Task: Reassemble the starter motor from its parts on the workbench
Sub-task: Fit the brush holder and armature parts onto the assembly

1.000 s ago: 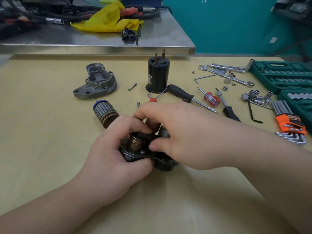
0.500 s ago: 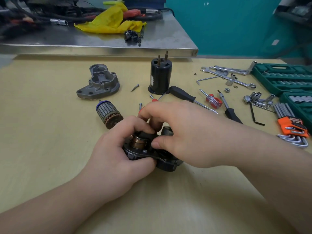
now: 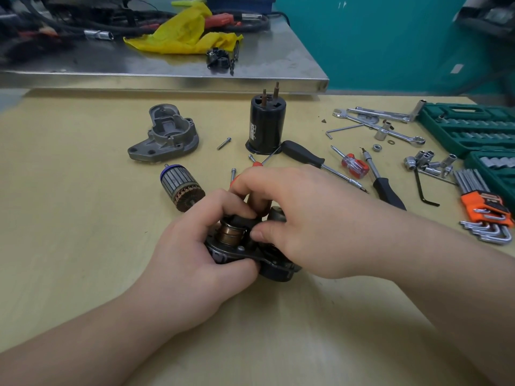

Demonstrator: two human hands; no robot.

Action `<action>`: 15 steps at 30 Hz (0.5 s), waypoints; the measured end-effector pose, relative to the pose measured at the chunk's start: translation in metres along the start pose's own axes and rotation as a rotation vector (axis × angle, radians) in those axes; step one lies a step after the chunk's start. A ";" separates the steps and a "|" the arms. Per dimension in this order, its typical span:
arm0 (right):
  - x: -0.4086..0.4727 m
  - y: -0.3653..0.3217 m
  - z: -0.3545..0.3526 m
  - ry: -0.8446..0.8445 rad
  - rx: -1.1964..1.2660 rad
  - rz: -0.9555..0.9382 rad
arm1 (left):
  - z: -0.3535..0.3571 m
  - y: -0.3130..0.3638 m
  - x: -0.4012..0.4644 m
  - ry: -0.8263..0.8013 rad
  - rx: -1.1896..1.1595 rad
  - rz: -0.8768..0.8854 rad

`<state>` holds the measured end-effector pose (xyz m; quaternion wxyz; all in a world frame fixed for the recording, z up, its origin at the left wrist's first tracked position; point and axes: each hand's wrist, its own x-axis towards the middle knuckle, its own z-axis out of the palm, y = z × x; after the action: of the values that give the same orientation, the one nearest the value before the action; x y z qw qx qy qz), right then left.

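Both my hands curl around the dark metal starter assembly (image 3: 250, 252) at mid-surface (image 3: 69, 218): the left hand (image 3: 195, 260) grips its near rim, and the right hand (image 3: 301, 224) pinches a black part atop the coppery commutator (image 3: 230, 234). My fingers hide most of the assembly. Behind lie the ribbed armature (image 3: 181, 188), grey cast end housing (image 3: 164, 135) and upright black cylindrical casing (image 3: 266, 125).

A workshop: a wooden workbench (image 3: 69, 218) strewn with screwdrivers (image 3: 303, 158) and wrenches (image 3: 390, 132), green socket sets (image 3: 473, 129) at two o'clock, steel table (image 3: 278, 59) at twelve.
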<state>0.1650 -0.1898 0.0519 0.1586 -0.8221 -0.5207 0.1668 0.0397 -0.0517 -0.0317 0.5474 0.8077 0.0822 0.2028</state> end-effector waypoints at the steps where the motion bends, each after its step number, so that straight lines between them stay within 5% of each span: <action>1: 0.000 0.000 0.000 0.000 0.004 0.000 | 0.000 0.000 0.000 0.000 -0.013 0.000; 15: 0.004 0.005 0.002 0.059 0.026 0.000 | -0.006 -0.005 0.004 -0.005 -0.059 0.021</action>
<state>0.1696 -0.1877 0.0471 0.1844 -0.8246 -0.5136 0.1492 0.0411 -0.0433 -0.0337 0.5689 0.7927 0.0665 0.2087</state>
